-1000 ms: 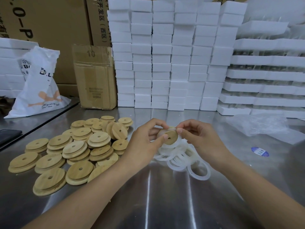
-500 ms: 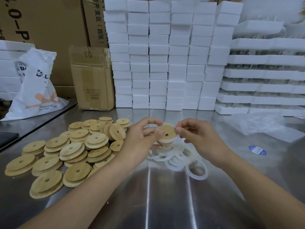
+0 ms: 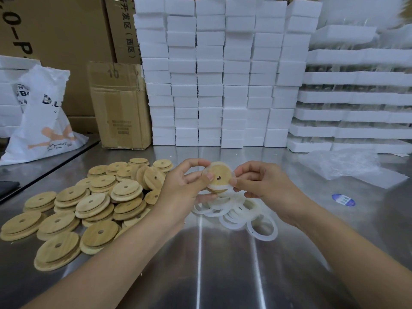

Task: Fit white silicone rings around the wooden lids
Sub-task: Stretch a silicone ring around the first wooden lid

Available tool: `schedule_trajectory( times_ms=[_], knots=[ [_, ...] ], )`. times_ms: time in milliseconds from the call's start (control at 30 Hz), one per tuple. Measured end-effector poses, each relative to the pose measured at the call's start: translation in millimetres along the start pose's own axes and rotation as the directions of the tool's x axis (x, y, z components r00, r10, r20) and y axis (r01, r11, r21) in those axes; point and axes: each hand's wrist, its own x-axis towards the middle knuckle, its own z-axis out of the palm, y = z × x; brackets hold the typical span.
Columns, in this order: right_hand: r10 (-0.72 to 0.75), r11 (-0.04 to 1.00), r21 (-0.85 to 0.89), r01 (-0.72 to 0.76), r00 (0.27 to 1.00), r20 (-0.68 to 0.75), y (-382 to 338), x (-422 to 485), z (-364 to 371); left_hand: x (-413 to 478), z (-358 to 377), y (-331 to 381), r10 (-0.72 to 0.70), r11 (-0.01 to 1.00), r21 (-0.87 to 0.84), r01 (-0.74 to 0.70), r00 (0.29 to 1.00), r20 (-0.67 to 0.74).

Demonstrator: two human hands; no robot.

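Two bare forearms (image 3: 111,264), left grip (image 3: 180,188) and right grip (image 3: 265,186) likewise bare, fingernails short and plain.

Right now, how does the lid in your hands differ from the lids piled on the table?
The held lid has a white silicone ring on its rim; the piled lids show bare wood. The held lid is pinched in the air between the left hand and right hand; the piled lids lie overlapping on the steel table. Both are round wood with a centre hole.

A packing workshop: stacked foam boxes (image 3: 223,72), cardboard cartons (image 3: 55,41), steel table (image 3: 223,264)
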Motion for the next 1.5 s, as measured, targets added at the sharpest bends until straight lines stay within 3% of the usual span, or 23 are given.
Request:
schedule_trajectory(
  times_ms=[500, 700, 1033, 1500],
  knots=[
    [-0.047, 0.998, 0.042, 0.045, 0.998, 0.037, -4.7, -2.3, 1.2, -2.2, 4.6, 1.0, 0.009, 0.998, -0.058, -0.013, 0.998, -0.070],
    [0.013, 0.997, 0.071, -0.016, 0.999, 0.044, -1.3, -6.3, 13.8, -1.5, 4.2, 0.9, -0.012, 0.992, -0.127, 0.003, 0.998, -0.065],
    [0.156, 0.964, 0.225, -0.141, 0.986, -0.052, -7.5, -7.9, 28.7, -3.4, 7.6, 5.9, 0.146, 0.988, 0.054, -0.143, 0.987, -0.065],
    [0.110, 0.959, 0.261, -0.113, 0.994, 0.028, -11.3, -12.2, 28.9, -7.0, 7.8, 7.8, 0.014, 0.982, -0.183, -0.047, 0.984, -0.180]
  ],
)
